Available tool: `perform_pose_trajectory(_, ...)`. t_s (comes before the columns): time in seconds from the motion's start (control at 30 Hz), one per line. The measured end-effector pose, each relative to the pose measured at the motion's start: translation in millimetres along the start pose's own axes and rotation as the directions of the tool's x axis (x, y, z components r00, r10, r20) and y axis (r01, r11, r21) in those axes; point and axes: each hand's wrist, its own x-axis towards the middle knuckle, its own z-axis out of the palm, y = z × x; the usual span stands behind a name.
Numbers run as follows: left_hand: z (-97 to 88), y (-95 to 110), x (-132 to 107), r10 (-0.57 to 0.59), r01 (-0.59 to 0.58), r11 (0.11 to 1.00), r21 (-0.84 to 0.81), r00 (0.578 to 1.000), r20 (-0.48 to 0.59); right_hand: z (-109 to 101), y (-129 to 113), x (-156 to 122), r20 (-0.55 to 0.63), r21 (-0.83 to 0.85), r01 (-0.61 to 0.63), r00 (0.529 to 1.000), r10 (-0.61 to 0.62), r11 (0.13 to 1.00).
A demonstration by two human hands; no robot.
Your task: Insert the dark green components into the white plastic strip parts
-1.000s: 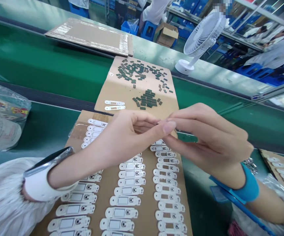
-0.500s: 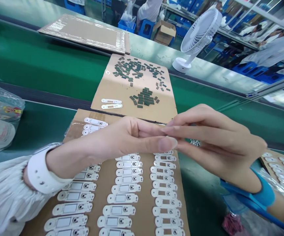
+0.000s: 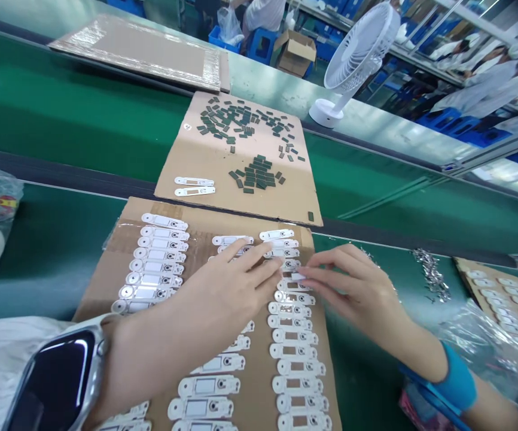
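Note:
Rows of white thermometer-shaped plastic casings [image 3: 297,367] lie on a brown cardboard sheet [image 3: 259,389] in front of me. My left hand [image 3: 227,293] is stretched palm down over the middle row, its fingers apart and the tips by the upper casings of the right row. From the right, my right hand [image 3: 357,287] pinches a small pale rectangular piece [image 3: 298,276] between thumb and fingers, right at the window of one casing in that row. Casings above it have filled windows; lower ones show open cut-outs. My left palm and forearm hide part of the middle and left rows.
Behind lies another cardboard sheet [image 3: 236,200] with many small dark green rectangles [image 3: 259,173] and two casings [image 3: 195,191]. A white fan [image 3: 357,54] stands on the far ledge. Small metal parts [image 3: 432,274] and a plastic bag [image 3: 492,353] lie at right.
My hands were together above the cardboard and have come apart and down to the right row. The left hand turned palm down; the right now holds the pale piece at a casing.

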Motion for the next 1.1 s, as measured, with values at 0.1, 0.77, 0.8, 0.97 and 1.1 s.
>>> perform_pose_trajectory(0.1, 4.0, 1.8, -0.7, 0.017, -0.017, 0.998, 0.059, 1.0, 0.004, 6.0, -3.3, -2.2, -0.01, -0.031, -0.016, 1.0, 0.016, 0.999)
perform_pose_trajectory(0.77, 5.9, -0.6, -3.4, 0.011, -0.017, 0.999, 0.046, 0.994, 0.113, 13.0, -7.5, 2.9, -0.007, -0.059, -0.056, 0.998, 0.056, 0.997)
perform_pose_trajectory(0.8, 6.0, -0.7, -3.1, 0.014, -0.019, 0.999, 0.043, 0.994, 0.108, 12.7, -7.5, 2.5, -0.003, -0.059, -0.052, 0.999, 0.052, 0.997)
perform_pose_trajectory(0.97, 6.5, 0.4, -3.9, 0.02, -0.024, 0.999, 0.04, 0.996, 0.089, 9.6, -7.4, 1.8, -0.001, -0.054, -0.033, 0.999, 0.033, 0.998)
perform_pose_trajectory(1.1, 9.1, 0.5, -6.8, 0.025, -0.031, 0.997, 0.067, 0.996, 0.087, 6.8, -6.1, 1.0, -0.007, -0.079, -0.012, 1.0, 0.011, 0.997)
